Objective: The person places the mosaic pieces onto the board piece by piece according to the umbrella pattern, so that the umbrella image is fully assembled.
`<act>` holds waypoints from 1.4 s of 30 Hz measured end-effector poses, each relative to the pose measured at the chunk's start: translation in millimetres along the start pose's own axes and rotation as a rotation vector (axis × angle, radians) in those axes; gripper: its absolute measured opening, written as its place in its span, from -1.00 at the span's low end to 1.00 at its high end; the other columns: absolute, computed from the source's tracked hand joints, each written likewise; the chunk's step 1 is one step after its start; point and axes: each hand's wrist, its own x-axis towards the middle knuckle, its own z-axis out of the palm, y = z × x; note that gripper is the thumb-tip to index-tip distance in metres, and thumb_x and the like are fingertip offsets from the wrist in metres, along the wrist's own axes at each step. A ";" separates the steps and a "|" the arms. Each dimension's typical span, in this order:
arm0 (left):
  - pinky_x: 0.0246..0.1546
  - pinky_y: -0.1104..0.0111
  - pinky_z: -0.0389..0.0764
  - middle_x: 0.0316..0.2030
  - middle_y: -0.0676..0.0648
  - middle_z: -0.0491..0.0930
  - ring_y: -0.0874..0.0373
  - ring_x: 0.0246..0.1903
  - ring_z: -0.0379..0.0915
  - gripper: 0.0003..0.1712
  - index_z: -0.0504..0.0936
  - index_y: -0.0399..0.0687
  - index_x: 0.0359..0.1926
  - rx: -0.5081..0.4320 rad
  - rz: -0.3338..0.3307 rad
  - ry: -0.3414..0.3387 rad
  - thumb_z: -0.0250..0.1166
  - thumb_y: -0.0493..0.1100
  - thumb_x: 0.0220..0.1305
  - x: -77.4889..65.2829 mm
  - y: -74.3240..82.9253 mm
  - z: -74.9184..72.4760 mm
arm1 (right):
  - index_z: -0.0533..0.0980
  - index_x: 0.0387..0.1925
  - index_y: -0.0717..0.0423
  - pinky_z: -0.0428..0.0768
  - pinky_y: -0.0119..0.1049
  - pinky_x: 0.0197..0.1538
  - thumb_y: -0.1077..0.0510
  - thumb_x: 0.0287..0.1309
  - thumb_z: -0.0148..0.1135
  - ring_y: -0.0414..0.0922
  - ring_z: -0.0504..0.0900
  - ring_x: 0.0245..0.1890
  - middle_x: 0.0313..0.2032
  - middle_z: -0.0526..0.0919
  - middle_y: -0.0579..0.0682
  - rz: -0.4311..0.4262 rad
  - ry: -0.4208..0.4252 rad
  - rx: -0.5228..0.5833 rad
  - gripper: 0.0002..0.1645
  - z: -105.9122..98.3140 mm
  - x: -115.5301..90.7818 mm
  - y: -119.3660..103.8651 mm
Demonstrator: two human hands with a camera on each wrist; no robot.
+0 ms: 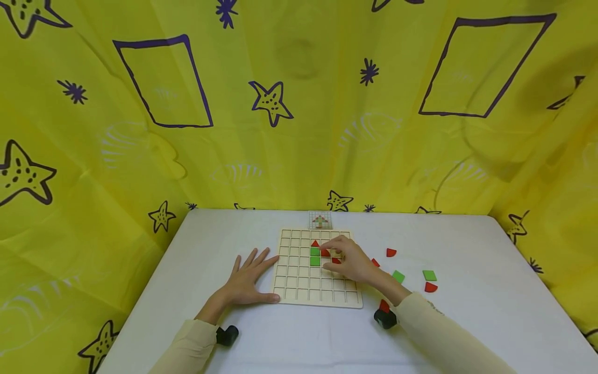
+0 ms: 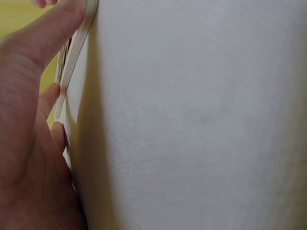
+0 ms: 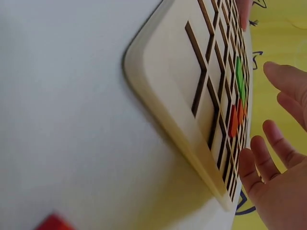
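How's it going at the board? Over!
Left hand touches board. Right hand over it, looks empty. Two green squares, some red pieces on board. Right hand partly blocks view.

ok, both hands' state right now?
Left hand: open, touching the grid board.
Right hand: open over the grid board, holding nothing visible.

Right hand [image 3: 282,187] near gridded board [image 3: 165,72] bearing green pieces [image 3: 239,73], red pieces [image 3: 233,121].

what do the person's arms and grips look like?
Left sleeve and right sleeve: long, cream, wrinkled fabric. Left grip and right grip: bare, ungloved hands. Rounded left black device and right black device, probably wrist cameras, show alongside.
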 end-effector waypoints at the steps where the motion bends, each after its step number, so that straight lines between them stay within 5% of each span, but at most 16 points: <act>1: 0.42 -0.37 -0.44 0.63 -0.12 -0.04 -0.26 0.60 -0.35 0.19 0.23 0.17 0.59 0.000 0.001 0.000 0.47 0.44 0.01 0.0 0.0 0.1 | 0.64 0.16 0.09 0.61 0.04 0.10 0.14 0.16 0.53 0.07 0.57 0.01 0.08 0.58 0.09 0.002 0.002 -0.008 -0.48 -2.5 -2.0 0.7; 12: 0.41 -0.40 -0.39 0.61 -0.16 0.01 -0.31 0.58 -0.28 0.22 0.25 0.11 0.58 -0.008 0.032 0.047 0.46 0.48 -0.02 -1.0 -2.8 3.0 | 0.63 0.16 0.08 0.61 0.04 -0.01 0.12 0.13 0.55 0.13 0.57 -0.02 0.10 0.56 0.09 -0.013 0.051 -0.071 -0.46 -43.0 -37.7 12.2; 26: 0.42 -0.37 -0.44 0.63 -0.09 -0.07 -0.24 0.60 -0.38 0.20 0.21 0.21 0.60 0.016 -0.005 -0.004 0.45 0.48 0.01 1.3 -2.5 2.3 | 0.61 0.17 0.11 0.59 -0.13 -0.09 0.09 0.14 0.55 0.10 0.56 -0.03 0.08 0.63 0.10 0.051 0.137 -0.123 -0.43 -98.3 -90.7 41.1; 42: 0.43 -0.36 -0.43 0.63 -0.08 -0.05 -0.22 0.61 -0.37 0.20 0.22 0.23 0.59 0.022 -0.012 -0.002 0.45 0.50 0.00 2.4 -2.9 3.4 | 0.62 0.16 0.07 0.55 0.02 0.01 0.03 0.13 0.56 0.12 0.53 0.04 0.10 0.61 0.05 0.090 0.059 -0.125 -0.43 -111.8 -112.3 71.7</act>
